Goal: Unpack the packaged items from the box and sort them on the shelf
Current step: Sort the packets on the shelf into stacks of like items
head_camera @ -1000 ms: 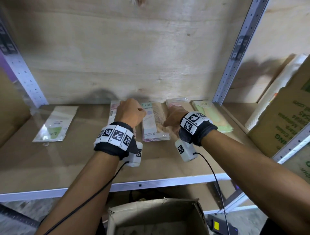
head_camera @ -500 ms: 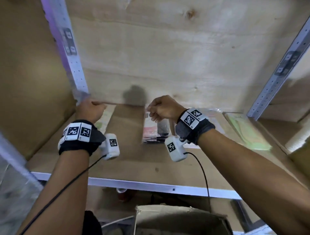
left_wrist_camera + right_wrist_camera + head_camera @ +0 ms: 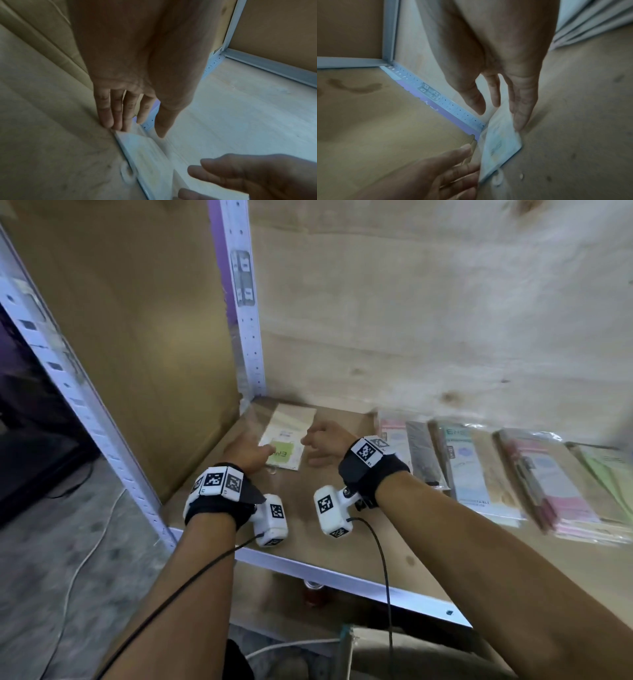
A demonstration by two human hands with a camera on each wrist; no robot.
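A flat clear packet with a green label (image 3: 286, 440) lies on the wooden shelf (image 3: 308, 542) near its left rear corner. My left hand (image 3: 248, 453) is at the packet's left edge and my right hand (image 3: 323, 440) at its right edge. In the left wrist view the straight left fingers (image 3: 109, 119) touch the edge of the packet (image 3: 142, 148). In the right wrist view the straight right fingers (image 3: 520, 116) rest against the other side of the packet (image 3: 500, 146). Neither hand grips it.
To the right lie several piles of packets: a pink and black one (image 3: 407, 450), a pale blue one (image 3: 469, 474), a pink one (image 3: 551, 491) and a green one (image 3: 613, 470). A metal upright (image 3: 244, 302) and a cardboard side wall (image 3: 137, 337) close the left. A cardboard box (image 3: 376, 655) sits below.
Both hands have moved left along the shelf, from the middle piles to the green-labelled packet. The right hand's curled fingers have straightened. The view has swung left.
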